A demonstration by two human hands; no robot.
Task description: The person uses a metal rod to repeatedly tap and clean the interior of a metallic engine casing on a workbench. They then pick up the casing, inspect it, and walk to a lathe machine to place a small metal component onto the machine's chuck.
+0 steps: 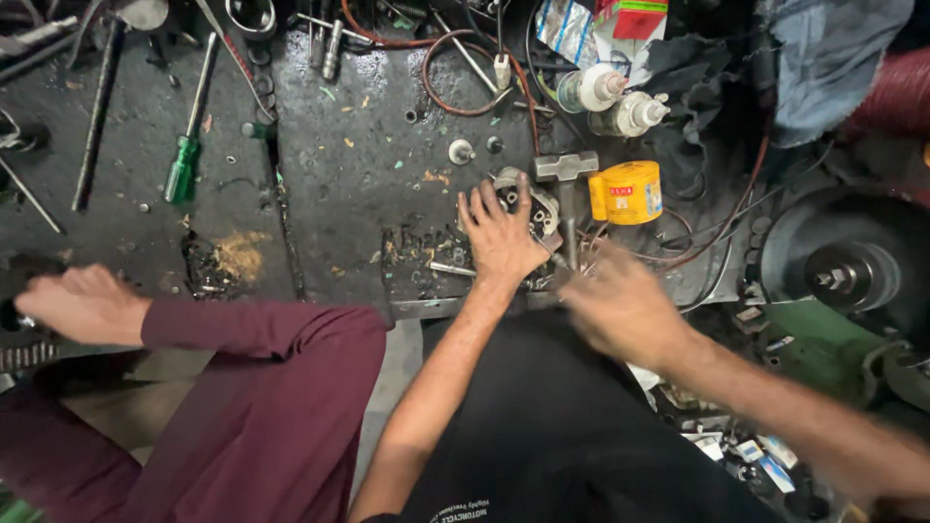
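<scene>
My left hand [499,235] lies flat with fingers spread over a grey metal engine part [539,205] on the oily black workbench [368,165]. My right hand [620,308] is blurred, just right of and nearer than the left hand, close to the lower end of a steel hammer [567,167] whose handle runs toward me. Whether it holds anything is unclear. A small metal pin [451,268] rests beside my left wrist.
A yellow round container [627,192] and two white bottles [593,89] stand behind the hammer. A green screwdriver [181,170] lies at the left. A co-worker's hand [82,305] in a maroon sleeve is at the far left. A round engine flywheel [845,277] sits at the right.
</scene>
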